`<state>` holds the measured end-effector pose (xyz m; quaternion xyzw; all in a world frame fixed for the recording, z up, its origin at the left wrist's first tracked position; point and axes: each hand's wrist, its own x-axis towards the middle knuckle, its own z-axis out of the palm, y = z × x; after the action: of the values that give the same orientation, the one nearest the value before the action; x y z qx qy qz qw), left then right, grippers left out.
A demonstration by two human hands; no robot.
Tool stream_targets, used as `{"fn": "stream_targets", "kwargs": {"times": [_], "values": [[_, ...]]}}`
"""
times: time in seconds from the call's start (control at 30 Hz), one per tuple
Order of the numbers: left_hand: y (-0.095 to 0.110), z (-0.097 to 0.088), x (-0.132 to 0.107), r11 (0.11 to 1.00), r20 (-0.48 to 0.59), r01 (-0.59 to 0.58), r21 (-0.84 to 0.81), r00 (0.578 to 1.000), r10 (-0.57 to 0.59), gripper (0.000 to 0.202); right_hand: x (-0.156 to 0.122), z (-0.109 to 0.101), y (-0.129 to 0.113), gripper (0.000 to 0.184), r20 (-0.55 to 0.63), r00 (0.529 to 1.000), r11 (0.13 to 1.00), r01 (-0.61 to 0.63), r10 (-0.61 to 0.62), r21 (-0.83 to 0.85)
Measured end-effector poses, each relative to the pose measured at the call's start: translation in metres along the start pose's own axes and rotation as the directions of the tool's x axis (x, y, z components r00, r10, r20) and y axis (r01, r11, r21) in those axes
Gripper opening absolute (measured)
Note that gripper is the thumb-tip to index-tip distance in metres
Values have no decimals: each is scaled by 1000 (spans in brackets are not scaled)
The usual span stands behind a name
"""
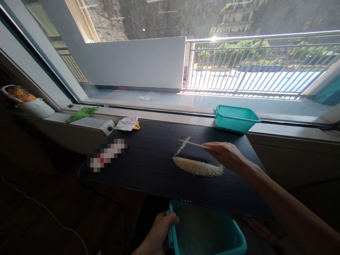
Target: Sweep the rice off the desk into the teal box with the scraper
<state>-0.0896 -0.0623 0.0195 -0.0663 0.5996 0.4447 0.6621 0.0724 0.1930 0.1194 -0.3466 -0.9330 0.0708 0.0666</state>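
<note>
A curved heap of rice grains [198, 167] lies on the dark wood-grain table [148, 152], and a thinner line of grains [183, 146] runs up from its left end. My right hand [225, 154] is above the heap, closed on a thin, flat, pale card [192, 142] seen nearly edge-on. Below the table's front edge, my left hand [162, 228] grips the left rim of a teal plastic bin [240, 235], thumb over the rim. The inside of that bin is in shadow, so its contents are hard to make out.
Another teal bin [236, 118] stands at the table's back right, by the window sill. A white cloth or paper [126, 123] with something yellow lies at the back left. Further left are a radiator [91, 124], a green cloth [83, 114] and a blurred-out item [108, 155].
</note>
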Motion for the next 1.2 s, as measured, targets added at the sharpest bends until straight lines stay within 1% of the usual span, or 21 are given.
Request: {"fn": "stream_targets", "kwargs": {"times": [0.1,0.17,0.23,0.3,0.4,0.53,0.73,0.83,1.03,1.1,1.13,1.17,1.2], "values": [[2,0,0,1000,-19,14,10,1000,-13,13,43,-3,24,28,-10,993,991,-119,119,-56],[2,0,1,1000,-48,13,16,999,-12,15,66,1,32,28,10,988,985,-154,155,-81],[1,0,3,1000,-73,13,19,997,-12,17,78,8,30,27,40,988,985,-144,148,-94],[1,0,4,1000,-84,20,3,996,-20,20,80,15,23,28,70,991,990,-105,112,-97],[1,2,4,1000,-61,9,-30,998,-11,19,70,21,6,30,113,993,996,-29,39,-84],[2,5,4,1000,-48,-17,-1,999,17,15,50,25,-20,29,158,986,996,67,-58,-54],[-2,4,2,1000,-14,-18,-6,1000,18,18,22,30,-64,21,193,972,989,142,-133,-34],[-6,3,0,998,3,-44,-40,999,44,19,12,32,-83,19,199,966,984,174,-166,-25],[-11,0,1,993,90,-102,-63,990,108,29,-1,40,-120,16,168,958,971,238,-233,-10],[-10,-1,0,993,88,-105,-55,990,109,30,-4,39,-123,20,139,958,968,251,-249,2],[-10,-1,-1,994,73,-101,-49,992,104,30,-6,36,-118,21,119,962,969,247,-246,5],[-9,-1,-2,994,58,-97,-44,993,100,28,-7,33,-109,22,93,968,973,233,-232,5],[-9,-2,-3,995,36,-88,-37,995,89,26,-9,28,-94,24,64,976,978,210,-209,2]]}}
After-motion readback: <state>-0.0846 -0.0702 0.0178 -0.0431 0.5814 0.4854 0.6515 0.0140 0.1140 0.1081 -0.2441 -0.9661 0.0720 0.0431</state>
